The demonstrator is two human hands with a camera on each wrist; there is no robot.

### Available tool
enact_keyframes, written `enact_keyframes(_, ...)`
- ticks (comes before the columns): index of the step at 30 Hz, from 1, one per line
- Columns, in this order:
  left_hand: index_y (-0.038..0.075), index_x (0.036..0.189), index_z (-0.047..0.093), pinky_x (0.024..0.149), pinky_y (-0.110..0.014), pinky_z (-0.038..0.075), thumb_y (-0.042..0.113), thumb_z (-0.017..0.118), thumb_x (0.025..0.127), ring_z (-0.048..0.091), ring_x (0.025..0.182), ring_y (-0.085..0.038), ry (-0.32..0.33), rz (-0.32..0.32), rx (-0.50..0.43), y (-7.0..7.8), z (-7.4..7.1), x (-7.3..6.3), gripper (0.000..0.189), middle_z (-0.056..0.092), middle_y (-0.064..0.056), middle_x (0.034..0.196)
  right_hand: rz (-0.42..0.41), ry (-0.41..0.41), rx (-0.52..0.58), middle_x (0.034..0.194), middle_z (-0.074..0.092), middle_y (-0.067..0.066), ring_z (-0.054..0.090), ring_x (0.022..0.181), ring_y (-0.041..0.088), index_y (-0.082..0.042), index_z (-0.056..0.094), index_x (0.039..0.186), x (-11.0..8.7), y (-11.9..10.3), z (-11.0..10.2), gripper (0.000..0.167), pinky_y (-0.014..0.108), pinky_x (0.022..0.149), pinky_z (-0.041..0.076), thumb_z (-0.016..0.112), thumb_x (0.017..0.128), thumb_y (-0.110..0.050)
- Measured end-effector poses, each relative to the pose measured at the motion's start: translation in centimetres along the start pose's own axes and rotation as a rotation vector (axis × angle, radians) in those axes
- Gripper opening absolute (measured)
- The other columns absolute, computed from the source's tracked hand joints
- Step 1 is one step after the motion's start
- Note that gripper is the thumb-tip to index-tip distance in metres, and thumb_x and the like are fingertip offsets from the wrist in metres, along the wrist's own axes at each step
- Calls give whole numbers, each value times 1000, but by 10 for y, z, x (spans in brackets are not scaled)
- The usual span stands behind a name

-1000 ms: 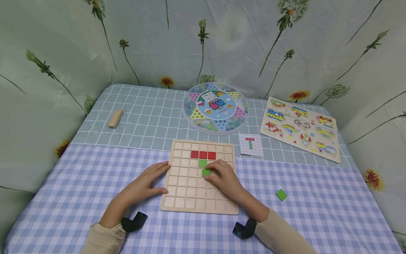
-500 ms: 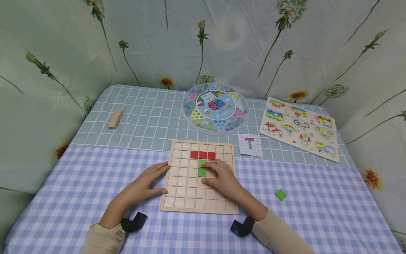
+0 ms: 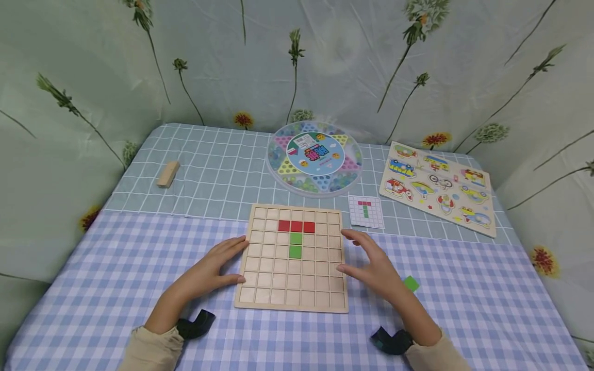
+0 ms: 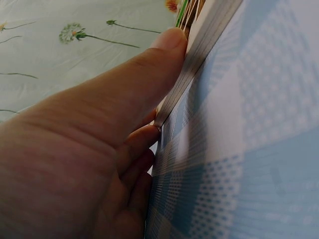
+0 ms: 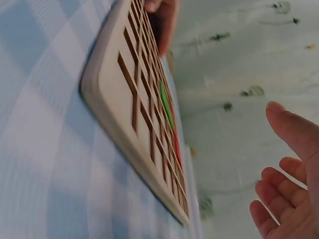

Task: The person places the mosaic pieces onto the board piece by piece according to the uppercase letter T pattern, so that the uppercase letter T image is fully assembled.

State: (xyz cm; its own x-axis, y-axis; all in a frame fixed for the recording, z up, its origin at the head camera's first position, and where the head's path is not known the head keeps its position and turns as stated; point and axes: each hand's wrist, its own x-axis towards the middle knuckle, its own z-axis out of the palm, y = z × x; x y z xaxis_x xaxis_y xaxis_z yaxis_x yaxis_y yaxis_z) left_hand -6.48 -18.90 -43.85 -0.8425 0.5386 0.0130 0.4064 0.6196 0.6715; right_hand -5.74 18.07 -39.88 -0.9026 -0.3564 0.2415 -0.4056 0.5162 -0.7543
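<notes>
A wooden grid board [image 3: 274,294] lies on the checked cloth. In its cells sit a row of three red tiles [image 3: 296,226] and, below the middle one, two green tiles [image 3: 295,245] in a column. My left hand [image 3: 211,269] rests at the board's left edge, thumb and fingertips touching the rim, as the left wrist view also shows. Over the right edge of the board hovers my right hand [image 3: 373,263], thumb and fingers apart and holding nothing. A loose green tile [image 3: 411,283] lies on the cloth just beyond my right wrist, partly covered by it.
A card printed with a red and green T pattern [image 3: 366,212] lies behind the board's right corner. Farther back are a round Chinese checkers box [image 3: 315,158] and a wooden vehicle puzzle [image 3: 438,188]. A small wooden block [image 3: 168,174] sits at the back left.
The second green tile was set into the cell under the first, and my right hand let go of it. That hand then moved right, off the tiles. My left hand stayed put.
</notes>
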Motion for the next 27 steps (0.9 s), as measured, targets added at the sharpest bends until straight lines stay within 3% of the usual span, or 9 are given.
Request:
enact_keyframes(4, 9, 140, 33, 101, -50, 21, 44, 65, 78, 20, 131, -30, -6, -3, 1, -1, 1, 0, 78, 27, -9, 144, 5, 94, -99, 129, 46, 4, 44, 112, 22, -11, 44, 132, -19, 6, -19, 75, 46, 88, 38, 80, 66, -12)
enact_keyframes(7, 8, 140, 33, 101, -51, 20, 45, 65, 78, 20, 131, -31, -7, -1, 5, -2, 1, 1, 78, 27, -9, 144, 39, 156, -162, 128, 47, 3, 43, 112, 18, -13, 45, 132, -33, 11, -30, 77, 32, 91, 36, 82, 64, -11)
enact_keyframes(11, 8, 139, 34, 101, -50, 21, 45, 66, 77, 21, 130, -30, -4, 0, 6, -2, 1, 0, 79, 28, -9, 143, 88, 226, -196, 126, 49, 5, 42, 112, 14, -12, 47, 131, -51, 21, -40, 78, 17, 91, 32, 82, 61, -7)
enact_keyframes(20, 9, 139, 34, 101, -50, 22, 45, 65, 78, 21, 130, -30, 0, 6, 6, -2, 1, 0, 78, 28, -9, 143, 191, 304, -232, 121, 52, 13, 39, 108, 1, -1, 47, 127, -82, 40, -48, 74, 7, 87, 26, 81, 62, -5)
enact_keyframes(24, 9, 139, 34, 101, -50, 22, 45, 65, 78, 21, 130, -30, 1, 7, 5, -2, 1, 0, 78, 28, -9, 143, 267, 287, -251, 123, 50, 15, 42, 107, 13, -1, 46, 128, -91, 45, -50, 71, 7, 86, 24, 80, 66, -10)
enact_keyframes(27, 8, 139, 34, 101, -50, 22, 44, 65, 78, 22, 130, -30, 3, 10, 7, -2, 1, 0, 78, 28, -9, 143, 331, 242, -251, 125, 48, 17, 43, 108, 27, -1, 44, 129, -96, 47, -52, 70, 21, 91, 29, 78, 69, -14)
